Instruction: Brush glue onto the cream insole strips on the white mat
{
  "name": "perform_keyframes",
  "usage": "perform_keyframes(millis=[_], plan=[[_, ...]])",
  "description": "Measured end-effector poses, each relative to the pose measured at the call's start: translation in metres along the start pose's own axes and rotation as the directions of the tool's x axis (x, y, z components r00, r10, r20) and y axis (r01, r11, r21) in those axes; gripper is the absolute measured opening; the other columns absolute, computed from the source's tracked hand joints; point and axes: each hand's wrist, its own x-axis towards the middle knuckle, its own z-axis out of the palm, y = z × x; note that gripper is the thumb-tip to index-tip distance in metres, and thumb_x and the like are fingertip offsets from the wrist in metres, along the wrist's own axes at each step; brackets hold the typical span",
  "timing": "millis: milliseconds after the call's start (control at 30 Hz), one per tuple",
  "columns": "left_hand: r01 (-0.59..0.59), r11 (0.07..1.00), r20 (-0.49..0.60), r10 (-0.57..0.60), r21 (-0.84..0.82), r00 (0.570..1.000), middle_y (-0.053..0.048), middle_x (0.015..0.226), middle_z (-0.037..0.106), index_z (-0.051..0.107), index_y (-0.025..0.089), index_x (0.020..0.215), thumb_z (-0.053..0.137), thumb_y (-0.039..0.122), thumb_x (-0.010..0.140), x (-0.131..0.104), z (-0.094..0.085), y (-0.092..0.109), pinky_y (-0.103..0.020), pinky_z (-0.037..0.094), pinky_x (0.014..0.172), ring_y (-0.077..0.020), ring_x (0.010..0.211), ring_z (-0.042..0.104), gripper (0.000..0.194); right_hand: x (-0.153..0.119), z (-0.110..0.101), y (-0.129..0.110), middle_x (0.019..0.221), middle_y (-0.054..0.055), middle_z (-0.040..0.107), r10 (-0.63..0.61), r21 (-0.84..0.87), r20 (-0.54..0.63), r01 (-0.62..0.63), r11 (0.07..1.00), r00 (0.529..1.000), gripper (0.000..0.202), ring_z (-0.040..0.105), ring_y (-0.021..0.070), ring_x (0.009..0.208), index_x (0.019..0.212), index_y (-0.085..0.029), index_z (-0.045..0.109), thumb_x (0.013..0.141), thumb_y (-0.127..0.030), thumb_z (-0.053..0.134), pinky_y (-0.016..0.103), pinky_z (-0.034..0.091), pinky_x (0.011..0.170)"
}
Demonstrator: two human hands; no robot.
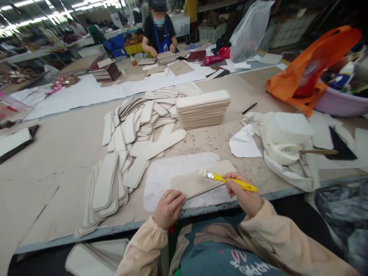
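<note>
A yellow-handled paintbrush (240,184) is gripped in my right hand (243,195), its bristles on or just above a long beige panel (198,182) with rounded corners. The panel lies on a white sheet (156,172) by the table's front edge. At the panel's near left edge, my left hand (171,207) presses down with its fingers bent and close together. Left of the sheet, loose pale panels (105,184) fan out in overlapping rows. Behind it rises a neat stack of similar panels (202,111).
To the right stand a white tub (287,130) with a wooden stick (319,152), crumpled paper (245,142) and a dark pencil-like stick (249,108). An orange bag (304,73) leans on a lilac basin (339,101). Across the table a person (159,34) works beside several stacks.
</note>
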Motion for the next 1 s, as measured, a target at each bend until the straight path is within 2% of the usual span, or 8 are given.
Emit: perform_keyframes(millis=[100,267,367,467,600,833,933,1000], plan=[[-0.047,0.999,0.005,0.047,0.023,0.999,-0.009,0.100,0.066,0.064,0.021,0.108,0.052,0.014,0.085,0.003,0.005,-0.003,-0.036,0.052,0.082,-0.0188,0.092,0.058,0.027,-0.003,0.024,-0.008,0.054,-0.004,0.049,0.030,-0.080,0.115,-0.021,0.997,0.993,0.031,0.045,0.0111,0.045,0.091,-0.018,0.060,0.085,-0.046,0.051,0.023,0.038,0.043],[-0.073,0.996,-0.044,0.075,0.054,0.996,-0.008,0.099,0.068,0.066,0.022,0.104,0.051,0.015,0.086,0.001,0.009,-0.007,-0.035,0.054,0.081,-0.0176,0.090,0.060,0.024,-0.001,0.055,-0.013,0.053,-0.005,0.048,-0.013,-0.196,0.223,0.058,0.979,0.975,0.028,0.046,0.0109,0.047,0.085,-0.020,0.062,0.087,-0.044,0.048,0.022,0.037,0.046],[-0.077,0.996,-0.084,0.082,0.052,0.993,-0.007,0.097,0.069,0.067,0.021,0.101,0.052,0.014,0.085,0.001,0.009,-0.006,-0.034,0.054,0.080,-0.0172,0.088,0.061,0.023,0.002,0.067,-0.012,0.056,-0.004,0.051,-0.054,-0.246,0.247,0.117,0.962,0.968,0.027,0.048,0.0116,0.051,0.082,-0.020,0.061,0.088,-0.041,0.046,0.022,0.037,0.051],[-0.082,0.996,-0.099,0.085,0.036,0.991,-0.007,0.096,0.069,0.066,0.021,0.101,0.053,0.013,0.084,0.002,0.009,-0.006,-0.033,0.054,0.080,-0.0167,0.088,0.061,0.022,0.006,0.067,-0.011,0.060,-0.002,0.055,-0.071,-0.316,0.221,0.141,0.938,0.973,0.027,0.050,0.0127,0.056,0.080,-0.019,0.061,0.088,-0.040,0.045,0.023,0.038,0.054],[-0.079,0.997,-0.086,0.081,0.025,0.993,-0.007,0.097,0.068,0.065,0.020,0.102,0.053,0.012,0.085,0.001,0.009,-0.007,-0.034,0.053,0.082,-0.0167,0.089,0.060,0.022,0.015,0.048,-0.009,0.062,-0.002,0.057,-0.057,-0.399,0.177,0.124,0.908,0.983,0.028,0.052,0.0141,0.059,0.082,-0.019,0.061,0.088,-0.041,0.044,0.024,0.038,0.056],[-0.091,0.996,-0.080,0.092,0.017,0.992,-0.007,0.098,0.068,0.063,0.020,0.103,0.054,0.011,0.084,0.000,0.011,-0.011,-0.034,0.053,0.082,-0.0170,0.091,0.060,0.023,0.032,-0.011,-0.008,0.064,0.000,0.060,-0.090,-0.578,0.025,0.088,0.811,0.996,0.028,0.055,0.0161,0.060,0.081,-0.020,0.061,0.088,-0.041,0.044,0.027,0.039,0.059],[-0.093,0.995,-0.082,0.095,0.028,0.992,-0.006,0.099,0.068,0.064,0.021,0.103,0.054,0.012,0.084,0.000,0.011,-0.012,-0.033,0.053,0.082,-0.0167,0.091,0.060,0.023,0.037,-0.032,-0.012,0.065,0.001,0.062,-0.114,-0.665,-0.025,0.068,0.744,0.993,0.030,0.057,0.0173,0.062,0.080,-0.020,0.060,0.088,-0.042,0.041,0.027,0.040,0.060],[-0.101,0.994,-0.088,0.104,0.033,0.991,-0.006,0.098,0.068,0.064,0.021,0.103,0.055,0.012,0.083,0.001,0.011,-0.013,-0.032,0.053,0.082,-0.0167,0.091,0.061,0.023,0.039,-0.042,-0.016,0.068,0.002,0.064,-0.157,-0.733,-0.011,0.099,0.673,0.987,0.031,0.058,0.0182,0.065,0.082,-0.020,0.061,0.089,-0.041,0.039,0.028,0.041,0.062]])
